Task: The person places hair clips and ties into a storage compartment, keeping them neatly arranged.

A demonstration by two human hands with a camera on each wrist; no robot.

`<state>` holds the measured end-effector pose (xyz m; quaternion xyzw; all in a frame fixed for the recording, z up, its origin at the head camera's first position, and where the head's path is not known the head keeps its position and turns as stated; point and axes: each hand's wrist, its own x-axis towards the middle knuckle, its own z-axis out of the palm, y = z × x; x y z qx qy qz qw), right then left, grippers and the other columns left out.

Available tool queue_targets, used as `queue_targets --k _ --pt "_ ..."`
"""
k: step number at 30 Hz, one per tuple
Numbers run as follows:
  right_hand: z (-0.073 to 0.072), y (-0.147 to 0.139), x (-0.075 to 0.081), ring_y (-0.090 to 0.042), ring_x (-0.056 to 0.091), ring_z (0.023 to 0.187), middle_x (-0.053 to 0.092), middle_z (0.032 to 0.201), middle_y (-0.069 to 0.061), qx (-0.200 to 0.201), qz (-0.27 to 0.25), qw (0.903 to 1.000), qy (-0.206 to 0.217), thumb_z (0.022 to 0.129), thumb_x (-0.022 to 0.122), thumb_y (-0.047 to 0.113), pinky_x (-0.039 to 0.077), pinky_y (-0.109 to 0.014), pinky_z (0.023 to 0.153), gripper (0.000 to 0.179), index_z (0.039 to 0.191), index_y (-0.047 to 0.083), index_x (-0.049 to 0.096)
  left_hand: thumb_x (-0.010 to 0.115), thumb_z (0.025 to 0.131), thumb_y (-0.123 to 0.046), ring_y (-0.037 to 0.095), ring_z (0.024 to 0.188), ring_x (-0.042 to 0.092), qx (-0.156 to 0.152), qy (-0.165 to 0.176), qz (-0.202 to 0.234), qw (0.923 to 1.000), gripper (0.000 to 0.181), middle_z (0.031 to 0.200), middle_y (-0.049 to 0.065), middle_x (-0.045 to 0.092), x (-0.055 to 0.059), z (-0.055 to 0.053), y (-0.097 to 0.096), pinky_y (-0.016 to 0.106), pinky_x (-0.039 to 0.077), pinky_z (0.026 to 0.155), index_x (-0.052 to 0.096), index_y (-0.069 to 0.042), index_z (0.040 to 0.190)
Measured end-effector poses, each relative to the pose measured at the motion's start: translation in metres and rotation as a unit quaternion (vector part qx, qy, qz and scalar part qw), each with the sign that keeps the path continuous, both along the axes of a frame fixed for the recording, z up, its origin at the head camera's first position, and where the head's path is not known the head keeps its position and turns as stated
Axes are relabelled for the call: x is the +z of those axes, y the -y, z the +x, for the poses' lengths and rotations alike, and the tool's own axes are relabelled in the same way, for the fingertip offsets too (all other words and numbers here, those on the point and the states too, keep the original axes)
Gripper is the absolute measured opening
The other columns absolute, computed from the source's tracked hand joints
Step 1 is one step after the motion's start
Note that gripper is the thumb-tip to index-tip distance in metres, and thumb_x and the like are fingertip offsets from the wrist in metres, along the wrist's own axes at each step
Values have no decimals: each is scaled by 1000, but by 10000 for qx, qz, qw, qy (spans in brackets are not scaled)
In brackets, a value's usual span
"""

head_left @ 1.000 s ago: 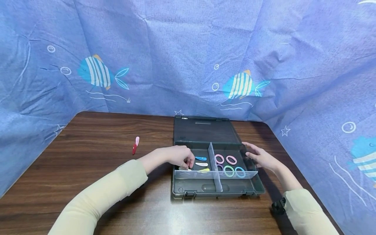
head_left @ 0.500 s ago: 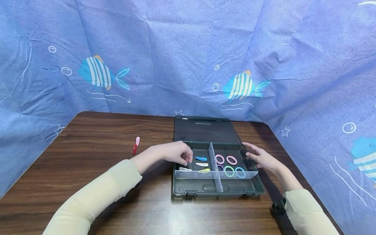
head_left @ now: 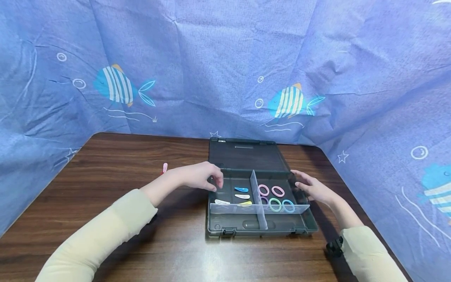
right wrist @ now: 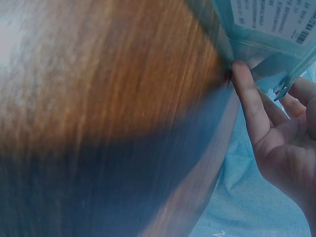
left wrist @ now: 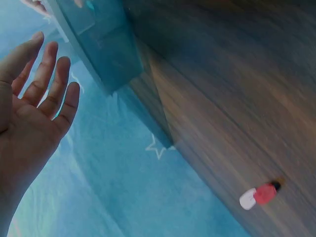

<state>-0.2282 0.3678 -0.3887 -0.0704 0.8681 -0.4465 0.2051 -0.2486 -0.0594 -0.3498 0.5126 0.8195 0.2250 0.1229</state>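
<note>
A dark, see-through plastic box (head_left: 246, 234) lies with its lid folded back. In its left rear compartment are a blue hair clip (head_left: 241, 189), two white hair clips (head_left: 242, 196) and a yellow hair clip (head_left: 245, 203). My left hand (head_left: 202, 176) hovers over that compartment's left side, its fingers loosely bent and nothing in them. In the left wrist view its palm is bare. My right hand (head_left: 313, 190) rests at the box's right side, fingertips against the wall. A pink hair clip (left wrist: 247, 199) and a red hair clip (left wrist: 265, 194) lie end to end on the table.
Several hair ties, including a green hair tie (head_left: 270, 203), sit in the right rear compartment. Clear dividers (head_left: 253, 184) separate the compartments. The wooden table (head_left: 169, 250) backs onto a blue fish-print curtain (head_left: 211, 58). A printed label (right wrist: 276, 17) is on the box.
My left hand has let go of a white hair clip by the front divider, then risen and drawn back leftward. Its forearm now partly covers the red hair clip. My right hand stays put.
</note>
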Motion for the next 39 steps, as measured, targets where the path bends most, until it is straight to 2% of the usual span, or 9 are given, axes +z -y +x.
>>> queue_targets --k 5,10,13,17,27,32,35,39 --pt "0 0 0 -49 38 126 16 150 -29 24 12 10000 -12 101 42 20 49 -57 82 57 151 15 16 70 81 -6 19 92 62 75 -160 33 9998 14 94 -1 66 4 -2 16 39 48 86 68 -9 94" --pt "-1 0 0 -50 36 127 15 151 -28 45 83 9999 -44 101 43 21 48 -58 81 57 151 15 16 72 79 -10 17 100 57 257 -673 -64 9974 16 96 -8 64 6 -6 35 38 43 92 68 -15 94" --pt "-1 0 1 -51 34 128 14 151 -29 43 89 9999 -42 101 43 21 48 -59 82 57 151 16 16 73 77 -9 18 101 55 341 -930 -81 9950 19 97 -8 64 4 -10 47 39 42 91 68 -16 94" --pt "0 0 1 -51 34 128 13 151 -28 36 52 10000 -7 101 43 21 47 -59 83 57 151 16 15 74 75 -7 20 101 56 503 -1031 -78 9934 21 97 -6 64 -3 -16 61 41 43 91 67 -17 92" --pt "0 2 1 -50 36 127 14 151 -28 -1 47 10000 25 102 42 21 48 -58 83 56 151 17 16 72 79 -3 23 105 57 1050 -540 -236 9927 22 100 -5 64 -24 -33 96 45 44 91 68 -13 98" --pt "0 1 1 -50 35 128 13 152 -28 -10 76 10000 22 102 42 21 47 -59 83 56 151 17 16 71 78 2 25 105 59 1276 -238 -140 9914 24 100 -3 65 -31 -39 113 46 45 91 68 -11 98" --pt "0 1 0 -51 34 128 12 152 -27 10 84 10000 -1 102 42 22 47 -59 83 56 151 17 16 71 77 4 24 99 61 1429 -84 -32 9897 24 97 0 67 -35 -42 122 42 48 83 68 -10 96" --pt "0 1 0 -50 35 128 13 152 -27 4 91 10000 -4 102 42 23 47 -59 83 56 151 17 16 73 74 4 20 82 61 1646 49 36 9863 24 93 1 68 -42 -46 134 32 48 70 69 -9 94"
